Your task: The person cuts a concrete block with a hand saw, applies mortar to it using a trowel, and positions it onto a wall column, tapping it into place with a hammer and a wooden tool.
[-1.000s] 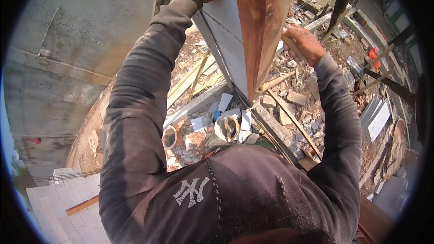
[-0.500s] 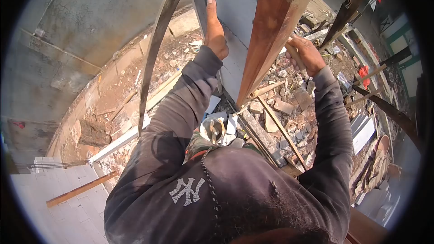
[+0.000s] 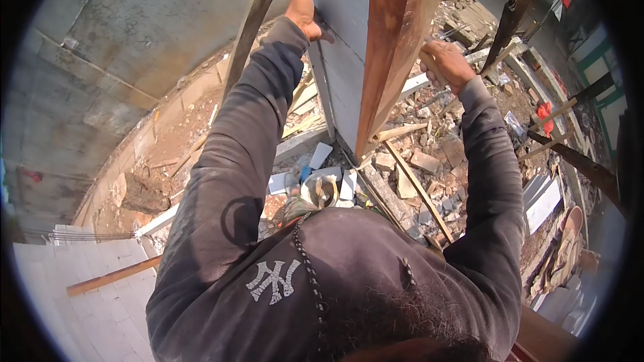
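My left hand point(image 3: 302, 8) is raised at the top, fingers stretched upward and thumb apart, against the edge of a grey block wall point(image 3: 341, 20) beside a weathered wooden plank point(image 3: 258, 17). Its fingertips are cut off by the frame edge. To the right of a thick reddish-brown timber post point(image 3: 389, 47), my right hand point(image 3: 448, 66) is closed around what looks like a pale wooden handle point(image 3: 428, 63). Most of that handle is hidden, and whatever is at its far end does not show.
Below lie broken bricks and rubble point(image 3: 426, 161), with a loose wooden strip point(image 3: 419, 191) across them. A round bucket point(image 3: 319, 191) stands near my body. White blocks point(image 3: 100, 261) are stacked at lower left. Dark slanted poles point(image 3: 580, 167) stand at right.
My left hand has moved up and slightly left along the wall edge. The right hand has shifted slightly left, its wrist turned, and the wooden handle shows less. The view has shifted a little.
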Motion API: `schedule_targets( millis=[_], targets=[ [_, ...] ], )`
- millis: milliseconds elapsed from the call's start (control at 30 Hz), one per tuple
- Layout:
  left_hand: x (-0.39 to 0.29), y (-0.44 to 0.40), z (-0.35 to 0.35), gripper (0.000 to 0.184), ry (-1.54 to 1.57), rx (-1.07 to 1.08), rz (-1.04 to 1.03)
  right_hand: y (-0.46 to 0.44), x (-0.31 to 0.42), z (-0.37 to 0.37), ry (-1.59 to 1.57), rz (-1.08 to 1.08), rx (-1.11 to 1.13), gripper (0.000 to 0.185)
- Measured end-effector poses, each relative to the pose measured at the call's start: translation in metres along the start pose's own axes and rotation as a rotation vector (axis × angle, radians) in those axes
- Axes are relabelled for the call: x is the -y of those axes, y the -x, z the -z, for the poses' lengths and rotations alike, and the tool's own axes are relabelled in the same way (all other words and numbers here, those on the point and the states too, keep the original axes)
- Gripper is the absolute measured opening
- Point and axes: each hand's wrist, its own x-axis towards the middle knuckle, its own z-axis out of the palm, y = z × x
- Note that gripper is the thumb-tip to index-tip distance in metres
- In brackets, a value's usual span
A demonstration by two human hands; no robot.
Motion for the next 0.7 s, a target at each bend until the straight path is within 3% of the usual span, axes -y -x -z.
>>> schedule_targets(
  millis=[67,133,267,367,467,533,700],
  targets=[
    [0.016,-0.03,0.011,0.094,0.017,0.082,0.067,0.003,0.008,-0.001,0.033,0.008,0.051,0.025],
    [0.027,-0.038,0.002,0.085,0.147,0.276,-0.17,0.0,0.012,0.005,0.12,0.024,0.05,0.024],
    [0.03,-0.033,0.007,0.077,0.145,0.185,-0.06,0.003,0.007,0.002,0.104,0.052,0.083,0.024],
    [0.042,-0.057,0.022,0.071,0.234,0.282,-0.178,0.006,0.004,0.0,0.059,0.02,0.009,0.025],
    [0.03,-0.027,0.016,0.076,0.213,0.292,-0.043,0.005,0.001,0.0,-0.056,0.043,-0.064,0.027],
    [0.026,-0.023,0.015,0.081,0.143,0.129,0.041,0.004,0.005,-0.001,0.076,0.023,0.064,0.03],
    [0.023,-0.026,0.008,0.087,0.025,0.12,0.043,-0.003,0.017,0.003,0.249,0.033,0.068,0.031]
  ],
)
